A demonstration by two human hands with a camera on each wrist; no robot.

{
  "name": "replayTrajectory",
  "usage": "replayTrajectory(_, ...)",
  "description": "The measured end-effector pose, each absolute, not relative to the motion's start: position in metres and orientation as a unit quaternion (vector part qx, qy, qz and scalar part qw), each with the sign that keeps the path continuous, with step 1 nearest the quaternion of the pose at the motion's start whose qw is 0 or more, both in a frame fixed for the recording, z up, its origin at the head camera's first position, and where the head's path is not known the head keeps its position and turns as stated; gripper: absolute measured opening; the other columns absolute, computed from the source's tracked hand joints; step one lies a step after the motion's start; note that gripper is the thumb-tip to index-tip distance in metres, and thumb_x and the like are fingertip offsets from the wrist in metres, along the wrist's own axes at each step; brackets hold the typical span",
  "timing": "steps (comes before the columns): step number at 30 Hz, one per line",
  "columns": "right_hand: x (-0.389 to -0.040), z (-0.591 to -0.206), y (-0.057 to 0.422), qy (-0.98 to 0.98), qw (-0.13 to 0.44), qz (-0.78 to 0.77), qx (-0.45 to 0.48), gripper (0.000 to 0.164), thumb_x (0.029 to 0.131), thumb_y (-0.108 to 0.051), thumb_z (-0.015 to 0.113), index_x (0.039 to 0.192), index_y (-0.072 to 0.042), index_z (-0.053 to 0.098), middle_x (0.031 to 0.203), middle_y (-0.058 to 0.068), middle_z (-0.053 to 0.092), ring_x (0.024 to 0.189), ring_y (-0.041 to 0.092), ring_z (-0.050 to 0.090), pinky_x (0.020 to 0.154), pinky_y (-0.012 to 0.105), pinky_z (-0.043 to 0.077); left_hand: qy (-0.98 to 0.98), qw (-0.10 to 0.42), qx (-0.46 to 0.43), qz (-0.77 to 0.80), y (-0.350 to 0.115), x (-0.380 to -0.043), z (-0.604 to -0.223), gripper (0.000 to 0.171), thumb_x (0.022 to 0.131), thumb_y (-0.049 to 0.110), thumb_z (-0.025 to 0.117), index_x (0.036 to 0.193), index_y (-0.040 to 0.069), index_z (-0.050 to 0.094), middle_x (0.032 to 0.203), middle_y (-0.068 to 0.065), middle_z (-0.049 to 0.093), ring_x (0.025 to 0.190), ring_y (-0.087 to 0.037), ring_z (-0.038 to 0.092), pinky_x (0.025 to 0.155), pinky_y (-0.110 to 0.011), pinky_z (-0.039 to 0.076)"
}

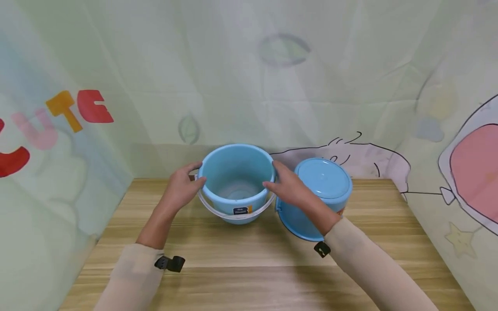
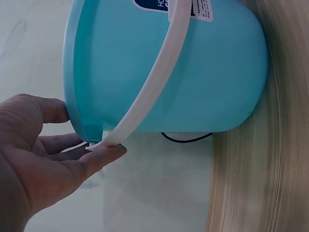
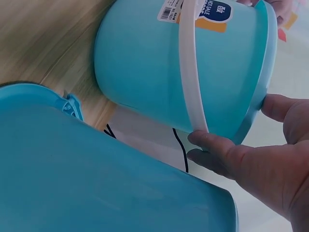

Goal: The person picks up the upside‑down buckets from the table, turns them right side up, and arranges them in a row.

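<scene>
A light blue bucket (image 1: 237, 170) stands upright on the wooden tabletop, its mouth facing up. My left hand (image 1: 182, 186) grips its rim on the left side, where the white handle (image 2: 161, 67) joins; the thumb touches the rim. On the opposite side my right hand (image 1: 291, 185) holds the rim, with fingers by the other handle end. The handle hangs down across the front, over a dark label (image 1: 242, 210). Right of it, a second blue bucket (image 1: 323, 179) rests upside down, base up, partly hidden by my right forearm.
The wooden table (image 1: 241, 276) backs onto a printed cloth wall (image 1: 233, 86), with more cloth at both sides. The upside-down bucket's handle joint (image 3: 71, 106) sticks out toward the upright bucket. Black devices sit at both sleeves.
</scene>
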State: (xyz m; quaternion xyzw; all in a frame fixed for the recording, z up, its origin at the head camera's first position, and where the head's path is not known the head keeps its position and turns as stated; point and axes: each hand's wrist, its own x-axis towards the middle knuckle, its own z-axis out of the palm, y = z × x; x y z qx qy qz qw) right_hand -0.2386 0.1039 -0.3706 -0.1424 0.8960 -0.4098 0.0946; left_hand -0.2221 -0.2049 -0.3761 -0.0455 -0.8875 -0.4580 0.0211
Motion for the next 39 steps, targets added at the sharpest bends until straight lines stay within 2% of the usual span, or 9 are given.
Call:
replayTrajectory(11,-0.241,-0.376,0.106,0.888,0.090,-0.426,-0.151,0.075,0.102,-0.021,0.066,0.163,-0.005,0.024,0.161,0.018,0.040,0.144,0.037,0.047,0.112,0.057,0.046,-0.888,0.020,-0.036,-0.457,-0.204,-0.225,-0.377,0.054,0.101,0.011,0.059,0.150,-0.007,0.045,0.151,-0.029,0.051,0.126,-0.046,0.062,0.091,-0.050,0.060)
replayTrajectory(24,-0.233,-0.373,0.102,0.888,0.082,-0.426,-0.153,0.074,0.101,-0.020,0.067,0.161,-0.003,0.026,0.158,0.019,0.042,0.142,0.036,0.048,0.109,0.055,0.049,-0.889,0.020,-0.025,-0.457,-0.204,-0.222,-0.375,0.053,0.101,0.012,0.059,0.150,-0.006,0.046,0.145,-0.032,0.054,0.127,-0.048,0.061,0.092,-0.053,0.059)
replayTrajectory(29,-0.230,-0.373,0.102,0.883,0.058,-0.436,-0.167,0.075,0.100,-0.018,0.069,0.161,-0.004,0.027,0.158,0.018,0.041,0.142,0.035,0.048,0.110,0.056,0.048,-0.893,0.031,-0.025,-0.448,-0.202,-0.220,-0.373,0.055,0.100,0.016,0.060,0.151,-0.002,0.047,0.150,-0.030,0.050,0.137,-0.049,0.052,0.099,-0.058,0.054)
replayTrajectory(33,-0.223,-0.371,0.107,0.884,0.030,-0.431,-0.179,0.078,0.099,-0.020,0.071,0.162,-0.008,0.026,0.161,0.015,0.038,0.146,0.036,0.043,0.112,0.058,0.046,-0.903,0.060,-0.035,-0.425,-0.200,-0.217,-0.370,0.056,0.099,0.020,0.062,0.150,0.000,0.048,0.154,-0.028,0.047,0.143,-0.049,0.044,0.111,-0.064,0.044)
replayTrajectory(36,-0.216,-0.365,0.113,0.891,0.026,-0.421,-0.170,0.081,0.100,-0.027,0.070,0.164,-0.013,0.023,0.166,0.011,0.032,0.147,0.038,0.042,0.109,0.059,0.048,-0.906,0.079,-0.041,-0.415,-0.198,-0.213,-0.365,0.057,0.099,0.022,0.062,0.150,0.000,0.048,0.156,-0.027,0.045,0.145,-0.048,0.041,0.113,-0.066,0.039)
replayTrajectory(39,-0.210,-0.360,0.121,0.890,0.029,-0.424,-0.168,0.083,0.100,-0.031,0.069,0.165,-0.017,0.020,0.170,0.008,0.026,0.150,0.039,0.039,0.109,0.058,0.048,-0.904,0.086,-0.047,-0.416,-0.196,-0.209,-0.361,0.057,0.100,0.024,0.062,0.151,0.002,0.047,0.157,-0.025,0.044,0.145,-0.047,0.041,0.112,-0.067,0.040)
